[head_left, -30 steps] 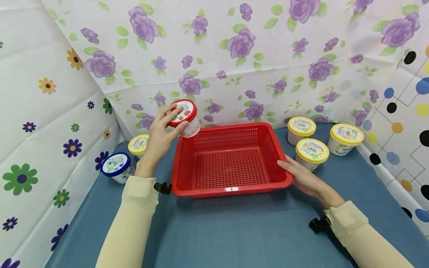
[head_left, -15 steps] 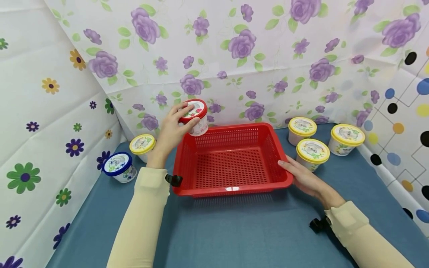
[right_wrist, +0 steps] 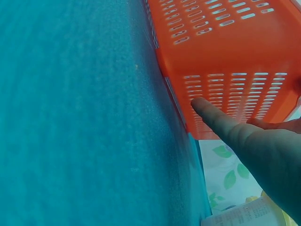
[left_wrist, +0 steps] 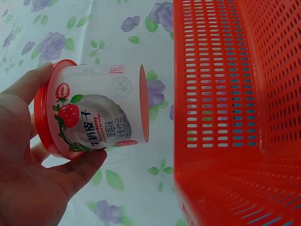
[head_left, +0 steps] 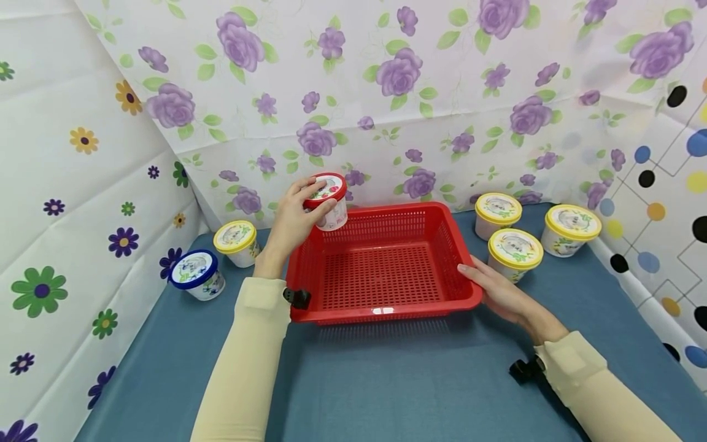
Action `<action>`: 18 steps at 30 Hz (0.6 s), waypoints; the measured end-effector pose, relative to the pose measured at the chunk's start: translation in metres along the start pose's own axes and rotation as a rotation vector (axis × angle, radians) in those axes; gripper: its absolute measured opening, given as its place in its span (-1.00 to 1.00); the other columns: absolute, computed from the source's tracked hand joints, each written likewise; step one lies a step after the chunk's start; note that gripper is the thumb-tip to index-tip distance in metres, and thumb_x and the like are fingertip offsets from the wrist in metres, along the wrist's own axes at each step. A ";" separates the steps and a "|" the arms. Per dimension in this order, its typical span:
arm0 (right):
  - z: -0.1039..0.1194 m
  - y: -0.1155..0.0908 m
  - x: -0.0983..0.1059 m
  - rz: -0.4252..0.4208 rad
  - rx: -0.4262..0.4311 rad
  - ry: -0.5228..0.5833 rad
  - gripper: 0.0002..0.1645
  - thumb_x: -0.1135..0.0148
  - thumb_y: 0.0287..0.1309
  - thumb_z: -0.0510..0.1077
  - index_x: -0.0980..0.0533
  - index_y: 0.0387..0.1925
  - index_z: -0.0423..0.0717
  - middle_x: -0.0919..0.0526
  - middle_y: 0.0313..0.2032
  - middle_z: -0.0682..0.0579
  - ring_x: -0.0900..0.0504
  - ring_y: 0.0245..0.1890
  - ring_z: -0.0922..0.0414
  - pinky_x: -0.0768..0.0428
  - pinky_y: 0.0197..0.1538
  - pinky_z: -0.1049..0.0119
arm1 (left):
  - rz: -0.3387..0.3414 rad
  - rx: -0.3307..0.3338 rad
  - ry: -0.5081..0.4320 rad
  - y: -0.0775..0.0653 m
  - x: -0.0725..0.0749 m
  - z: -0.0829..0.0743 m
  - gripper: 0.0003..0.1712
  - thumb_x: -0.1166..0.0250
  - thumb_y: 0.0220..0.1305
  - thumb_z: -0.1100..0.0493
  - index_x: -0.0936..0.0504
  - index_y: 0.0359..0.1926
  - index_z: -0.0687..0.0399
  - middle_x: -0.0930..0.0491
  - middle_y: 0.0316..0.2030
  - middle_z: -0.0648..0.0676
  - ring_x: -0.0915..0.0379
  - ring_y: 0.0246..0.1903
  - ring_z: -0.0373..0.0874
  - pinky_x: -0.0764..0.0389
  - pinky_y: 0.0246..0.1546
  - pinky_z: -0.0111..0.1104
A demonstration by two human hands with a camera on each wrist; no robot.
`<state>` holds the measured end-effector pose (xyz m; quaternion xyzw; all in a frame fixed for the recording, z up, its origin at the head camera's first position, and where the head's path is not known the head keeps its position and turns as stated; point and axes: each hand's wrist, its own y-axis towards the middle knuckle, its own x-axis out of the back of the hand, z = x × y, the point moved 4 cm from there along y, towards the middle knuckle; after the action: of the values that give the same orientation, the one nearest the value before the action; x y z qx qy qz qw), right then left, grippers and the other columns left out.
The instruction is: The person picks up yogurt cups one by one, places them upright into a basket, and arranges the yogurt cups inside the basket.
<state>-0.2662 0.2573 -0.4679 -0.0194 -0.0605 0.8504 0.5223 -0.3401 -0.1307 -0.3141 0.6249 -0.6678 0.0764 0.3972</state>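
Note:
My left hand [head_left: 293, 218] grips a strawberry milk drink cup [head_left: 336, 216] by its red lid, above the back left corner of a red plastic basket [head_left: 381, 313]. In the left wrist view the cup [left_wrist: 106, 108] shows strawberries printed on its white side, and its base points toward the basket wall [left_wrist: 214, 94]. At the basket's right side, my right hand [head_left: 497, 291] holds the rim, thumb over the edge. The right wrist view has one finger [right_wrist: 221, 122] lying along the slotted outer wall [right_wrist: 225, 89]. Inside, the basket shows only its bare mesh floor.
Left of the basket stand a blue-lidded cup [head_left: 197, 276] and a yellow-lidded cup [head_left: 237, 242]. Three yellow-lidded cups [head_left: 515, 250] are grouped at the right, close beyond my right hand. Flowered cloth [head_left: 397, 123] hangs behind the blue tabletop [head_left: 386, 380].
My left hand has carried the strawberry cup to the right, then slightly down, over the basket's back left corner. My right hand and the basket stay in place.

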 end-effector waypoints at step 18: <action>0.001 0.000 0.000 -0.005 -0.002 0.001 -0.19 0.06 0.62 0.09 0.10 0.66 -0.01 -0.32 0.43 -0.33 -0.60 0.21 -0.06 -0.67 0.14 0.16 | 0.175 0.066 0.017 0.007 -0.012 0.019 -0.26 -0.37 0.42 -0.13 -0.45 0.49 0.06 -0.24 0.52 0.15 0.04 0.58 0.18 -0.33 0.43 0.07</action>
<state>-0.2659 0.2573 -0.4670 -0.0204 -0.0611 0.8489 0.5247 -0.3560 -0.1308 -0.3315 0.5760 -0.7137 0.1379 0.3739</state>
